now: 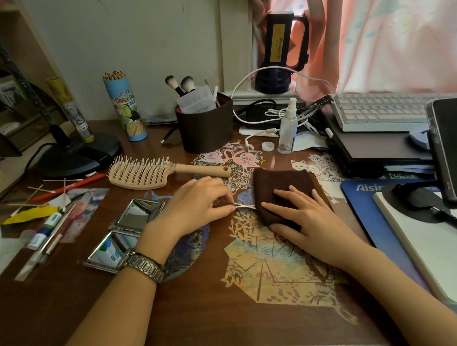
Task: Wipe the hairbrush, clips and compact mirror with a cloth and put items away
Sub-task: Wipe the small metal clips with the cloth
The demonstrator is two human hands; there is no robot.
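hairbrush [149,172] beyond hands, open compact mirror [123,232] left, brown holder [207,127] behind

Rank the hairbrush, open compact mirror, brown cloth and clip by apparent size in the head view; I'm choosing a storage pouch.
1. hairbrush, longest.
2-3. compact mirror and brown cloth: similar; mirror sits nearer, so unranked.
4. clip, smallest.

Hairbrush [144,173] lies behind the compact mirror [126,233] (opened flat); cloth [282,186] to their right.
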